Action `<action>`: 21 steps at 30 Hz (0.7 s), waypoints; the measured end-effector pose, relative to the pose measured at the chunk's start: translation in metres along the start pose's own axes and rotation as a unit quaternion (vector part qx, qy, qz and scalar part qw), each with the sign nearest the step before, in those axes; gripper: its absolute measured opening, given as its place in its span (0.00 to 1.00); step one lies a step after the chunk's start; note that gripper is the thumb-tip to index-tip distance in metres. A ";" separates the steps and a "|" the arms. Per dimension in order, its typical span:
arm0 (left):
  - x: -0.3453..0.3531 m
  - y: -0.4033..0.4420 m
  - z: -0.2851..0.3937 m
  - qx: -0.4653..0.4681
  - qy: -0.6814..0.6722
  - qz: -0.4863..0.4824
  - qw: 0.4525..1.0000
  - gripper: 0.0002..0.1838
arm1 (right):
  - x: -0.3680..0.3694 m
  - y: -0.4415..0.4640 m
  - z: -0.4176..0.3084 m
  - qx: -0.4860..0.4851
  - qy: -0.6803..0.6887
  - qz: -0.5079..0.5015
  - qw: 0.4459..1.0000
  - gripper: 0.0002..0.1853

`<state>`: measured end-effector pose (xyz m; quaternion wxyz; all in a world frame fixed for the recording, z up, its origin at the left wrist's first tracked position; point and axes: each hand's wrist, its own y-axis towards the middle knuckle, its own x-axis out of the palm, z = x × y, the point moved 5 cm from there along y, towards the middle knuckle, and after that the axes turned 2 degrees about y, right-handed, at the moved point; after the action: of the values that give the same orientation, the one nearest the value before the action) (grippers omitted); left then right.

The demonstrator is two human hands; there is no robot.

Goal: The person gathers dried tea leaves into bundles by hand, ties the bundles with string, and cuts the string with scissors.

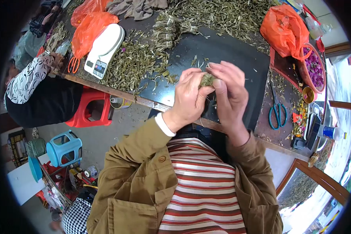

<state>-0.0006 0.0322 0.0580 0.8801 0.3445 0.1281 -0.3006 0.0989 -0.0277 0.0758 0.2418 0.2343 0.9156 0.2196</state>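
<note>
A small bundle of dried green leaves [207, 80] sits between my two hands, above the dark mat [230, 50] near the table's front edge. My left hand [189, 93] is wrapped round it from the left. My right hand [231, 87] holds it from the right, thumb against the bundle and the other fingers curled over the top. A thin strand hangs below my left hand. Tied leaf bundles [164, 31] lie at the mat's back left. Loose dried leaves [132, 66] are heaped left of the mat and behind it.
A white scale [107, 43] and orange-handled scissors [73, 64] are at the left, teal-handled scissors [277, 113] at the right. A red bag [285, 31] lies near a basket of purple flowers [314, 70]. Another person [31, 82] is at the table's left, by a red stool [90, 109].
</note>
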 end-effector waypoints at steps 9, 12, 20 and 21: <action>0.008 -0.002 -0.014 -0.090 -0.105 0.097 0.986 0.22 | 0.019 -0.014 -0.002 0.166 0.285 0.106 0.938 0.15; 0.010 0.002 -0.016 -0.025 -0.092 0.069 0.993 0.25 | 0.015 -0.022 0.006 0.248 0.402 0.068 0.879 0.16; 0.010 -0.005 -0.023 -0.039 -0.078 0.026 0.996 0.22 | 0.001 -0.019 0.013 0.197 0.368 0.120 0.901 0.17; 0.008 -0.012 -0.031 -0.057 -0.035 -0.005 0.998 0.21 | -0.001 -0.019 0.014 0.172 0.335 0.130 0.917 0.17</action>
<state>-0.0029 0.0427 0.0257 0.9007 0.2822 0.1165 -0.3090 0.1009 -0.0391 0.0551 -0.1540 0.3019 0.9281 0.1540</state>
